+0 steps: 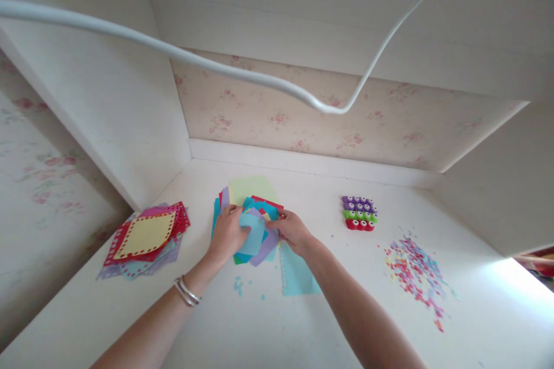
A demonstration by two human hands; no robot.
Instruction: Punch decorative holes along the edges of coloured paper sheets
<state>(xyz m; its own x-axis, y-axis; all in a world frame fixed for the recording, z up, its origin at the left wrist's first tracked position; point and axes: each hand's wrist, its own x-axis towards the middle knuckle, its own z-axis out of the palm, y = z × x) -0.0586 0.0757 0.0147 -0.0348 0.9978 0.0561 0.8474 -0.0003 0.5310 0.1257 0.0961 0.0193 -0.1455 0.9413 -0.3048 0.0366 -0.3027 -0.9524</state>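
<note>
Head view: paper pile [269,245] held from both sides

The pile sits on the white table [216,334], fanned at odd angles, so no single long axis shows. It lies between the left hand [229,230] and the right hand [292,229], about equally near both. The left thumb rests on a light blue sheet [255,236] at the top; the right hand pinches the pile's right edge. Both grips are narrow, closed on paper; how many sheets each takes, I cannot tell. Just below the right hand, a hole-edged blue sheet [298,277] is partly hidden by the forearm, blue scraps [238,285] to its left. Farther out lie punched sheets [147,233] leftward, eyed figures [360,214] and confetti [415,271] rightward
</note>
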